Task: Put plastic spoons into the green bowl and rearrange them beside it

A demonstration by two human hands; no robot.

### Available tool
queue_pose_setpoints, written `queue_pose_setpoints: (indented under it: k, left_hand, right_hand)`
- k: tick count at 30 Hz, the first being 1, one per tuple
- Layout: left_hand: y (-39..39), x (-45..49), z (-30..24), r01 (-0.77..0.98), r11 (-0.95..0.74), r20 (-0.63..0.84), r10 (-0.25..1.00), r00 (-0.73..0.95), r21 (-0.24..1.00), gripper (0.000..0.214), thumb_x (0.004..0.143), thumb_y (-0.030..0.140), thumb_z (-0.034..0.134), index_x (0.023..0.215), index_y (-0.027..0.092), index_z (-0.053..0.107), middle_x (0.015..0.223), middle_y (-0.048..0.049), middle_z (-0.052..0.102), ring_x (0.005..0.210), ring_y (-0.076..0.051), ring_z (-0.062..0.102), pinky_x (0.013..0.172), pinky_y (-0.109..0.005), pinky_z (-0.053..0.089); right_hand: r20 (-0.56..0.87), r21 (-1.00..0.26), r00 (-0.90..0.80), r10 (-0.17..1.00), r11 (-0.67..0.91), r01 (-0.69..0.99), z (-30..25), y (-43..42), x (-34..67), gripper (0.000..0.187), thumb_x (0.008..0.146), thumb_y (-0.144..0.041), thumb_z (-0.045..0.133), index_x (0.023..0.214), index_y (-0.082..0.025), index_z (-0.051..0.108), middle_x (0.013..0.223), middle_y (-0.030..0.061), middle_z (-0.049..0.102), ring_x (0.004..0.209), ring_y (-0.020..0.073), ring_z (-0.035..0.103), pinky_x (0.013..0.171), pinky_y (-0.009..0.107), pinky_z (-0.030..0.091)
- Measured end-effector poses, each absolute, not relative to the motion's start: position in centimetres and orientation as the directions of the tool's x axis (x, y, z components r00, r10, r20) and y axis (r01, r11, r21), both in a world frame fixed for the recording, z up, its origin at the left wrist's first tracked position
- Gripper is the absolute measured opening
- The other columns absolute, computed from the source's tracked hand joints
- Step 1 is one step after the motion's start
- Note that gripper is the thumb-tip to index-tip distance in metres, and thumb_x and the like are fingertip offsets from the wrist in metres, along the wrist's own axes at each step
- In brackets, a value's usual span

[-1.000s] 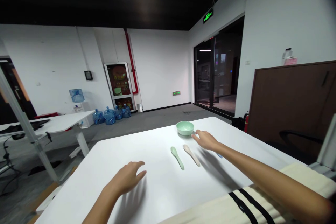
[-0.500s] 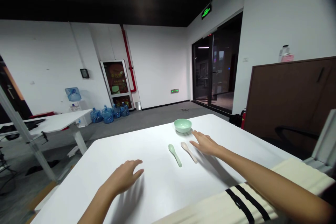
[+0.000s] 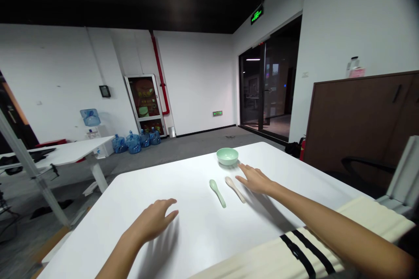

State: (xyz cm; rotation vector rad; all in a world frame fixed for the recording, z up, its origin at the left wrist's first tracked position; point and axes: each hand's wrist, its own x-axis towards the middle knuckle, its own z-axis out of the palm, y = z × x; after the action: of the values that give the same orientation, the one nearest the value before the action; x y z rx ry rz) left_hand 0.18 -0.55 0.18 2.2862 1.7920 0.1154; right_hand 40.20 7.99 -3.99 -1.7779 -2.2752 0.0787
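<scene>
A light green bowl (image 3: 227, 156) stands upright near the far edge of the white table (image 3: 193, 244). In front of it lie two spoons side by side, a green spoon (image 3: 217, 193) on the left and a pale pinkish spoon (image 3: 235, 189) on the right. My right hand (image 3: 255, 178) hovers just right of the pale spoon, its fingers apart and the fingertips close to the bowl; it holds nothing. Over the left part of the table, away from the spoons, my left hand (image 3: 157, 218) is held with thumb and fingers spread, also holding nothing.
Cream cloth with black stripes (image 3: 262, 257) lies along the near side. A grey chair (image 3: 402, 178) and a brown cabinet (image 3: 360, 122) stand to the right. At the left are another white table (image 3: 72, 150) and several blue water bottles (image 3: 133, 143) on the floor.
</scene>
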Motion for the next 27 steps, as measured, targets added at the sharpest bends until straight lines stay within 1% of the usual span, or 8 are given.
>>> queue_pose_setpoints:
  k: [8,14,20,23,27]
  left_hand:
    - [-0.42,-0.04,-0.10,0.944,-0.230,-0.071,0.965,0.253,0.237,0.061,0.087,0.062,0.038,0.134,0.027,0.056,0.135,-0.0081,0.060,0.125,-0.029,0.053,0.102,-0.042,0.042]
    - [-0.41,-0.12,-0.20,0.944,-0.225,-0.073,0.966,0.249,0.242,0.061,0.087,0.063,0.039,0.134,0.027,0.056,0.135,-0.0081,0.060,0.125,-0.030,0.053,0.101,-0.041,0.043]
    - [-0.45,-0.04,-0.07,0.946,-0.221,-0.085,0.965,0.246,0.236,0.062,0.088,0.063,0.038,0.135,0.027,0.055,0.136,-0.0083,0.059,0.126,-0.030,0.052,0.102,-0.041,0.042]
    - [-0.54,-0.10,-0.07,0.943,-0.225,-0.077,0.965,0.251,0.246,0.062,0.088,0.063,0.038,0.134,0.027,0.056,0.136,-0.0088,0.059,0.126,-0.030,0.053,0.102,-0.041,0.042]
    - [-0.61,-0.16,-0.08,0.941,-0.222,-0.075,0.966,0.248,0.256,0.063,0.087,0.065,0.038,0.134,0.027,0.056,0.135,-0.0088,0.060,0.125,-0.030,0.053,0.101,-0.042,0.042]
  right_hand:
    - [0.174,-0.204,-0.211,0.962,0.245,0.948,-3.48,7.44,39.99,0.065,0.095,-0.059,0.028,0.144,-0.019,0.038,0.138,0.0177,0.053,0.119,0.0318,0.054,0.094,0.040,0.038]
    - [0.172,-0.222,-0.210,0.962,0.246,0.944,-3.61,7.53,40.11,0.060,0.095,-0.058,0.031,0.137,-0.018,0.044,0.129,0.0171,0.059,0.114,0.0308,0.057,0.091,0.037,0.038]
    - [0.144,-0.241,-0.196,0.970,0.227,0.944,-3.49,7.44,40.12,0.057,0.095,-0.058,0.032,0.131,-0.019,0.049,0.122,0.0152,0.064,0.107,0.0292,0.060,0.084,0.034,0.039]
    - [0.149,-0.231,-0.197,0.969,0.228,0.946,-3.45,7.34,40.08,0.057,0.095,-0.059,0.031,0.131,-0.019,0.049,0.122,0.0150,0.064,0.106,0.0292,0.061,0.083,0.034,0.039]
    - [0.150,-0.223,-0.195,0.969,0.225,0.949,-3.43,7.25,39.98,0.058,0.095,-0.057,0.032,0.135,-0.019,0.047,0.125,0.0162,0.062,0.109,0.0313,0.060,0.084,0.036,0.041]
